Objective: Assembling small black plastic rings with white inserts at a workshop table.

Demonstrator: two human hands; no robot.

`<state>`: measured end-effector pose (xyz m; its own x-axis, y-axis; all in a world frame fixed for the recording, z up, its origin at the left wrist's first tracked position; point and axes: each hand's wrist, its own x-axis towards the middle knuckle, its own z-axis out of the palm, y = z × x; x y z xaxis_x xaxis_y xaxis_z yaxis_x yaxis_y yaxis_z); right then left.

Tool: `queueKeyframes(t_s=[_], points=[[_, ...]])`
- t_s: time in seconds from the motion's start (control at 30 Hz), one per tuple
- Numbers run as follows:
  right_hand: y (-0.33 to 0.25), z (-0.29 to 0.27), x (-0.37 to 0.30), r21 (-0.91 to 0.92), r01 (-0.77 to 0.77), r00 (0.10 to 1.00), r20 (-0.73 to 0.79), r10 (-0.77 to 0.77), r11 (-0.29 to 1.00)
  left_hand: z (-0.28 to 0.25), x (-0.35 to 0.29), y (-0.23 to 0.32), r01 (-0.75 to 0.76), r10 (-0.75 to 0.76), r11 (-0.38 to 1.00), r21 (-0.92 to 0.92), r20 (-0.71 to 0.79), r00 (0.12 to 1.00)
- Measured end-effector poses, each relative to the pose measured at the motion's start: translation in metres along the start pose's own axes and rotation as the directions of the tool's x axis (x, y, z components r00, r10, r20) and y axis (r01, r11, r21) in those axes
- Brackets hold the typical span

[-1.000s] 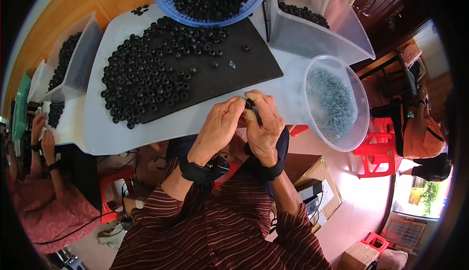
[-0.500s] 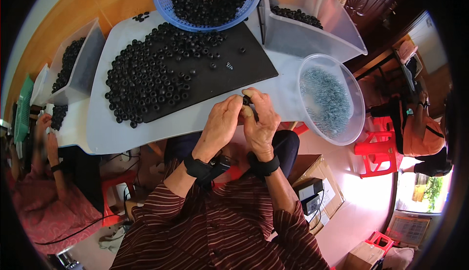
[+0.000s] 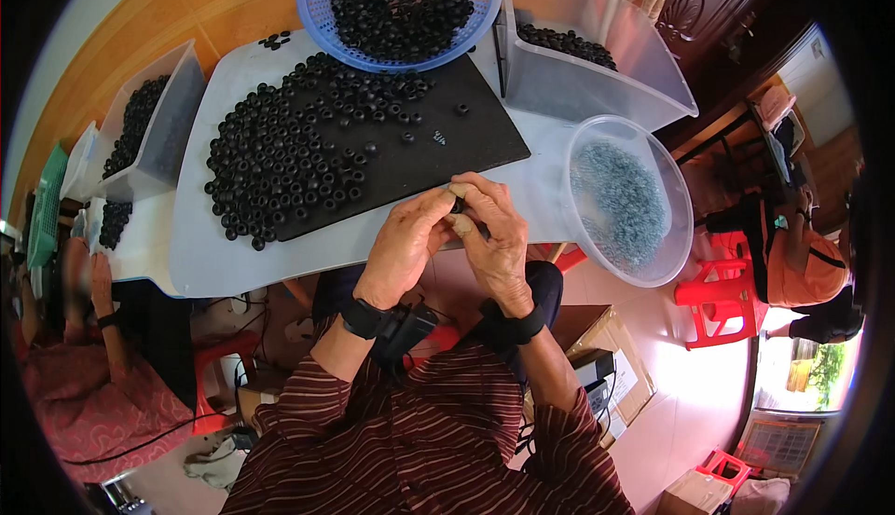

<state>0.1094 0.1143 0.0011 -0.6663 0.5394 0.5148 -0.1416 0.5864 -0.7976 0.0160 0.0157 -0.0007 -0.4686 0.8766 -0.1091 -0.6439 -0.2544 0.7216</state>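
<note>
My left hand and my right hand meet just off the near edge of the table. Their fingertips are pinched together on a small round black part, mostly hidden by the fingers. Finger covers show on some of my right fingertips. Beyond them a dark flat board carries a heap of black ring-shaped parts with holes in the middle. A few tiny silvery pieces, like small springs, lie on the board.
A blue basket of black parts stands at the back. Clear bins flank it. At right, a clear round tub holds many tiny silvery-blue pieces. A co-worker's hand is at left; another person and red stools are at right.
Both hands have shifted slightly left, still pinched together. The black part between them is turned or covered more by the fingers.
</note>
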Motion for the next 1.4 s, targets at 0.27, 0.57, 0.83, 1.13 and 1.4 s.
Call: queueKeyframes(t_s=[0.27,0.57,0.83,1.13,1.4], points=[[0.002,-0.003,0.0,0.052,-0.053,0.998,0.029,0.052,0.997,0.003,0.0,-0.004,-0.03,0.031,0.997,0.069,-0.024,0.999],[0.001,-0.003,0.0,0.076,-0.103,0.994,0.033,0.101,0.992,0.002,0.001,-0.007,-0.059,0.064,0.992,0.115,-0.041,0.997],[0.013,-0.006,-0.004,0.16,-0.099,0.994,-0.039,0.106,0.982,0.014,-0.007,-0.003,-0.065,0.076,0.979,0.195,-0.052,0.996],[0.007,-0.012,0.009,0.413,-0.379,0.925,0.168,0.34,0.828,0.027,0.013,-0.023,-0.377,0.512,0.677,0.633,-0.036,0.858],[0.013,-0.018,0.009,0.53,-0.532,0.841,0.245,0.481,0.66,0.034,0.033,-0.026,-0.327,0.453,0.691,0.645,-0.034,0.891]])
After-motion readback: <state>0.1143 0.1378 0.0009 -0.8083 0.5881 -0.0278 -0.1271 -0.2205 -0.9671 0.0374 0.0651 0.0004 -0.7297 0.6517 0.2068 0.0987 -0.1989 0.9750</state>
